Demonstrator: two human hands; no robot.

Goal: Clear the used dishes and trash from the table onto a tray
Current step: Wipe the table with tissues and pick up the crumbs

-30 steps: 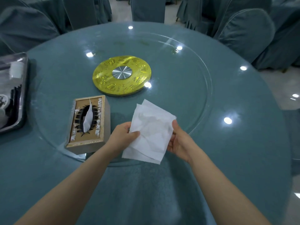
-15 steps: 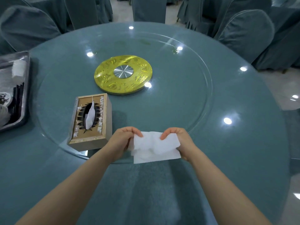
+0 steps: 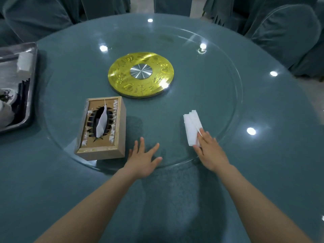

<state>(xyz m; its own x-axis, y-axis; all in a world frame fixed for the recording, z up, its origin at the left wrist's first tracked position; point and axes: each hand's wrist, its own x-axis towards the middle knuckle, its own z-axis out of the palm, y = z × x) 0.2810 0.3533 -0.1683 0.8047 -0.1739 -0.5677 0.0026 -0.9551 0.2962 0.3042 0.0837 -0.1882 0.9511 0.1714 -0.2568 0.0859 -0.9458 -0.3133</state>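
1. Folded tissue [image 3: 192, 129] lies flat on the glass turntable [image 3: 219, 95], right of the tissue box [image 3: 103, 128]; probably folded into a pad to wipe the glass
2. Right hand [image 3: 209, 149]: fingers straight, laid on the tissue's near edge, pressing it down; grip open, not curled round it
3. Left hand [image 3: 142, 158]: fingers spread, flat on the glass near the turntable rim, just beside the box; holds nothing, likely steadying the turntable
4. Tray [image 3: 33, 81] sits at the counter's [image 3: 52, 190] far left edge, well apart from the tissue; it carries dishes and a white wad
5. Gold hub disc [image 3: 141, 74] at centre
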